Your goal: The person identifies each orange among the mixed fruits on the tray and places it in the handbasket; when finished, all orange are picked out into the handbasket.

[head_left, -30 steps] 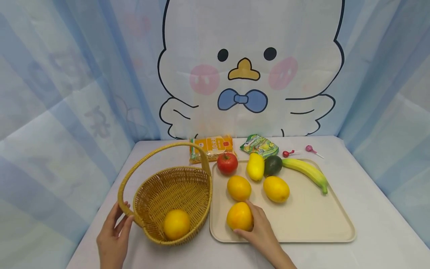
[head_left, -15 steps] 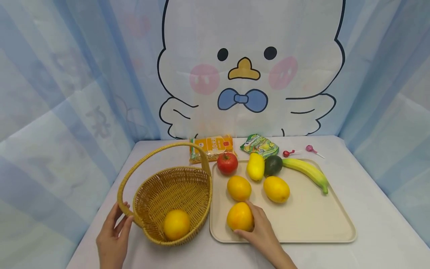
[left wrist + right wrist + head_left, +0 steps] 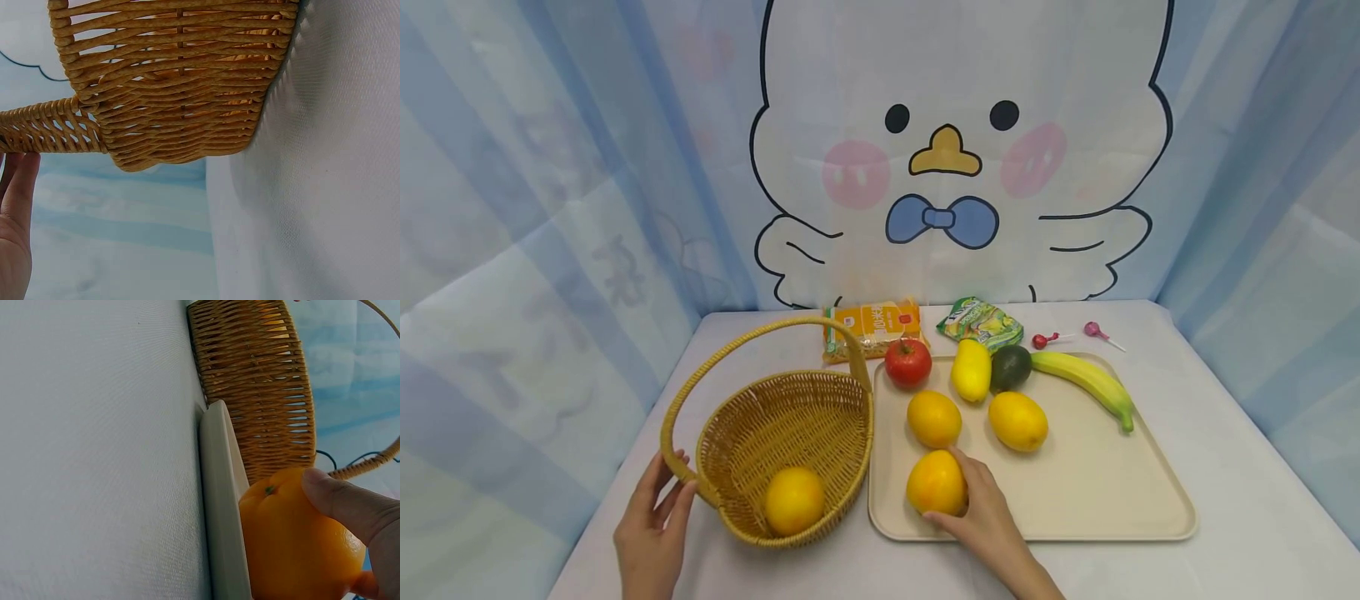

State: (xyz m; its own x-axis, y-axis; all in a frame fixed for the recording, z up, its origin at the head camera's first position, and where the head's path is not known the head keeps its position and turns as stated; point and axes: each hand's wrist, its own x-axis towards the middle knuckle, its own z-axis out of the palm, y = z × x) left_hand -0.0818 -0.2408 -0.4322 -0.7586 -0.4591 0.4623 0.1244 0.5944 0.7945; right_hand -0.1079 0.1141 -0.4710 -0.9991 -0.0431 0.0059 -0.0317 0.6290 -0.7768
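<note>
My left hand [image 3: 651, 529] pinches the lower left end of the handle [image 3: 677, 417] of a brown wicker basket [image 3: 748, 408], thumb in front and fingers behind. In the left wrist view, fingertips touch the handle's woven base [image 3: 56, 128]. One orange [image 3: 794, 500] lies inside the basket. On the near left corner of a beige tray [image 3: 1105, 500], my right hand [image 3: 988, 517] grips another orange [image 3: 936, 483] between thumb and fingers. The right wrist view shows the thumb pressed on this orange [image 3: 297, 537] near its green stem spot; most of the fingers are hidden.
The tray also bears an orange-yellow fruit [image 3: 934, 419], a lemon [image 3: 1017, 422], a yellow mango-like fruit [image 3: 972, 371], an avocado [image 3: 1011, 368], a banana [image 3: 1086, 383] and a red round fruit [image 3: 908, 363]. Behind lie an orange packet [image 3: 872, 329], a green packet [image 3: 981, 323] and two lollipops [image 3: 1093, 330].
</note>
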